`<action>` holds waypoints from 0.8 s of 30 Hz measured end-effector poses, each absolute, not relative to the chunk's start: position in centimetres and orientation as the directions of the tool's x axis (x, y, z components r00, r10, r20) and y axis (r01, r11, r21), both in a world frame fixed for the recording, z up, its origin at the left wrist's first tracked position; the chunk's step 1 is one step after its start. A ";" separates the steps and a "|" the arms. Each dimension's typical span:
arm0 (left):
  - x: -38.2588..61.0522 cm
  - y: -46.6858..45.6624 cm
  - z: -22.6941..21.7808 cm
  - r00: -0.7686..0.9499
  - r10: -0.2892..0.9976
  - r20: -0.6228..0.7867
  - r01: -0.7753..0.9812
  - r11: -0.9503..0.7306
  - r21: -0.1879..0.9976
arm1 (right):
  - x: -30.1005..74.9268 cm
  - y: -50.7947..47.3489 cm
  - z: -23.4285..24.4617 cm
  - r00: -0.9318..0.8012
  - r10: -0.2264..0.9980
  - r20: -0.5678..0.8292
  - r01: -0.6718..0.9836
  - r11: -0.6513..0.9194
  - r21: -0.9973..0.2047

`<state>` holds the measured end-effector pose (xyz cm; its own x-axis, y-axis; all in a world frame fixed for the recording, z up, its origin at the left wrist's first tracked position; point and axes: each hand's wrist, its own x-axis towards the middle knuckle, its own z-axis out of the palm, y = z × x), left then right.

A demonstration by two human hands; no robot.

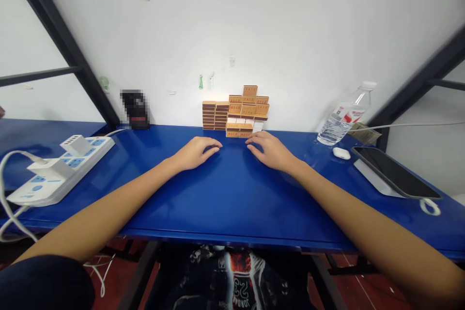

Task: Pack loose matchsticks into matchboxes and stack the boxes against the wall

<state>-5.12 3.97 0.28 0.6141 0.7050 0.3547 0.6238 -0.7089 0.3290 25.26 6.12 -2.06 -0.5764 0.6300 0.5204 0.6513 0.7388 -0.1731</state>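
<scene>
My left hand [199,152] rests on the blue desk, thumb and fingers apart with nothing between them. To the right, my right hand [268,149] lies in front of the matchbox pile, its fingers also parted and holding nothing. Several matchboxes [248,109] with orange labels are built up against the wall, narrowing to a single box on top. Low at the right of that pile, white surfaces show, partly behind my right hand. Left of it, two neat columns of matchboxes [215,116] show dark striking sides.
On the blue desk [218,198], a power strip [83,160] with white plugs and cables lies left. A dark pixelated object [138,109] stands by the wall. At right are a tilted water bottle [345,115], a white earbud case [341,153] and a phone [394,170].
</scene>
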 end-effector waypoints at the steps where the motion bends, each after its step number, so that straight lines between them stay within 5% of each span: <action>1: -5.2 4.1 0.1 0.631 0.693 0.349 0.629 -0.720 0.293 | 25.2 6.1 -2.1 -0.579 0.636 0.510 0.651 0.737 -0.180; 11: -5.6 4.1 -0.5 0.676 0.652 0.344 0.629 -0.753 0.192 | 24.9 5.9 -2.0 -0.614 0.631 0.474 0.641 0.749 -0.166; 20: -8.5 11.2 5.4 0.294 0.714 0.635 0.845 -0.505 0.176 | 24.4 5.3 -1.3 -0.641 0.595 0.484 0.622 0.773 -0.127; 24: -8.2 14.3 7.5 0.370 0.718 0.590 0.852 -0.515 0.092 | 24.3 5.2 -0.9 -0.649 0.597 0.471 0.620 0.774 -0.126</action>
<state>-8.17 14.30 7.52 0.3704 0.7178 0.5895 0.8522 -0.5151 0.0918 24.34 5.17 -0.94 -0.6494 0.5970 0.4711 0.6204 0.7741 -0.1257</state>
